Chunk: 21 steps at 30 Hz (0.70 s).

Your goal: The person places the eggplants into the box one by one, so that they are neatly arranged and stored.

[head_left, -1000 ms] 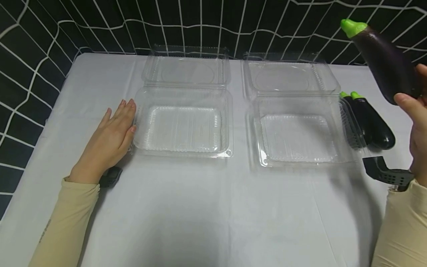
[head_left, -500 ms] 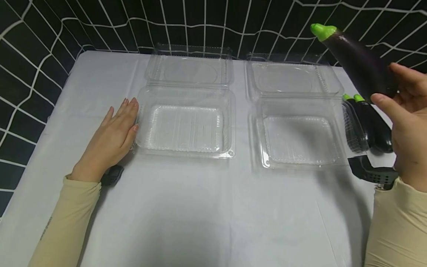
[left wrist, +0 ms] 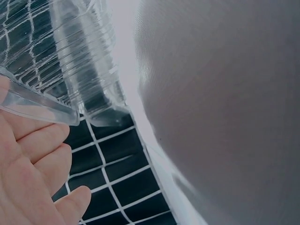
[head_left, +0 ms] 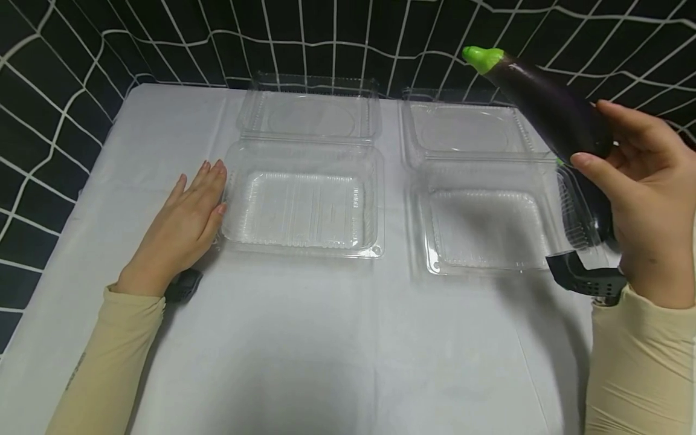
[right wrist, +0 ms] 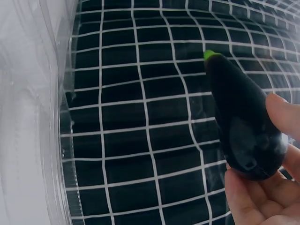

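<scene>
My right hand [head_left: 647, 169] grips an eggplant [head_left: 549, 106] by its thick end, in the air above the right clear plastic clamshell box [head_left: 435, 263]. The eggplant's green stem end points to the far left. In the right wrist view, thumb and fingers hold the round bottom of the eggplant [right wrist: 243, 126]. At the left side of the other clear clamshell box [head_left: 304, 251], my left hand [head_left: 179, 223] rests with straight fingers along its wall. The left wrist view shows those fingers [left wrist: 47, 140] touching the rim of the box [left wrist: 42, 105].
Both boxes stand with lids folded back, side by side on a white-covered table [head_left: 304, 350]. Right of the right box lie more eggplants [head_left: 595, 202], partly hidden by my right hand and the held eggplant. A dark cloth with white grid lines [head_left: 304, 42] hangs behind.
My right hand has carried the eggplant leftward, from beyond the right box to over its right part. The left hand stays in place at the left box.
</scene>
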Available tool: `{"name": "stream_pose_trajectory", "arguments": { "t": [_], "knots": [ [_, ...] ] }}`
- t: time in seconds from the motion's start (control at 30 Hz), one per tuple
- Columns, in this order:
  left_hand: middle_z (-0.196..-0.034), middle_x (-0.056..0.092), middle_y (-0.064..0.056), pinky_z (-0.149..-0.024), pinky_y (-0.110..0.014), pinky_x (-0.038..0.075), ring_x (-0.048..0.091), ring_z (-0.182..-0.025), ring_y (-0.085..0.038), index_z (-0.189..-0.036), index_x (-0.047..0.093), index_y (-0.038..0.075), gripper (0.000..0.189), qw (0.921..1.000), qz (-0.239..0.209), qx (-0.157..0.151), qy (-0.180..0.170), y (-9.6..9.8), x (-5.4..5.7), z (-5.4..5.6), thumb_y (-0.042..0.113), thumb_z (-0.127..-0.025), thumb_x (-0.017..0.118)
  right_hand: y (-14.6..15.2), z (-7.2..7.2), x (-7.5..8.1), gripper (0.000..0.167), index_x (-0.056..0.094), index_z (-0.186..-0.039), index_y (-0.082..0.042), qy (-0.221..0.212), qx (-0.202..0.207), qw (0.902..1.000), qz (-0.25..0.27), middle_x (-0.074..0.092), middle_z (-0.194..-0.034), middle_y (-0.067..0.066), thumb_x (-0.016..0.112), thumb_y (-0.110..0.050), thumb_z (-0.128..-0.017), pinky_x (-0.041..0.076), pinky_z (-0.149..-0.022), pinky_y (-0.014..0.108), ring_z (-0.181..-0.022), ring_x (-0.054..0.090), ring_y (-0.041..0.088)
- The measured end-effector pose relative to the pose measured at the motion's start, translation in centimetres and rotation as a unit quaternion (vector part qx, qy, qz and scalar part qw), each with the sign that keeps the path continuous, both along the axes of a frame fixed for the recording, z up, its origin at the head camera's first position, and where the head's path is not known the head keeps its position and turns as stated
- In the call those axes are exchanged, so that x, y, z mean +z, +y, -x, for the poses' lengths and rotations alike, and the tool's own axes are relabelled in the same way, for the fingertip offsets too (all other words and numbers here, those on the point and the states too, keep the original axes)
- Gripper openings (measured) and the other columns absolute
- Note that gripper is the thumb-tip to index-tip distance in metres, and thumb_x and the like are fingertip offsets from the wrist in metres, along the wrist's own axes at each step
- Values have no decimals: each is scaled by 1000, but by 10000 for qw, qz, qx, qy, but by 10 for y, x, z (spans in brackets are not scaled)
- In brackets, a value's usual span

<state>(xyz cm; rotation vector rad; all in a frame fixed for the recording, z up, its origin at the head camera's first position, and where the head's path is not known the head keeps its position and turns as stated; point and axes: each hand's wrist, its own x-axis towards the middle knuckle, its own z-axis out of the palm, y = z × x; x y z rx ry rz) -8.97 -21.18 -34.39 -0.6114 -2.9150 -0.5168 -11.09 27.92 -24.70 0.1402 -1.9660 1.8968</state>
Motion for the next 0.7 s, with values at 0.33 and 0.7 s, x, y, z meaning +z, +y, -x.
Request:
{"name": "stream_pose_trajectory", "arguments": {
  "t": [0.33, 0.7],
  "knots": [
    [-151, 26, -19, -114, -48, 9, 19, -141, -28, -145, 26, -7, 51, 10000, -58, -30, -7, -1, 1, -1, 16, -101, 40, -15, -5, 5, 51, 62, -124, -2, -283, -162, 9933, -1108, 55, -126, 15, 68, 16, -76, 45, -89, 16, -108, 53, 23],
    [-150, 27, -19, -114, -47, 10, 20, -141, -28, -144, 27, -8, 51, 10000, -40, -23, 45, 0, 0, -1, 15, -100, 40, -29, -7, 9, 52, 62, -122, 2, -101, 197, 9923, -1215, 59, -124, 12, 66, 21, -74, 45, -89, 16, -108, 54, 22]
  ]
}}
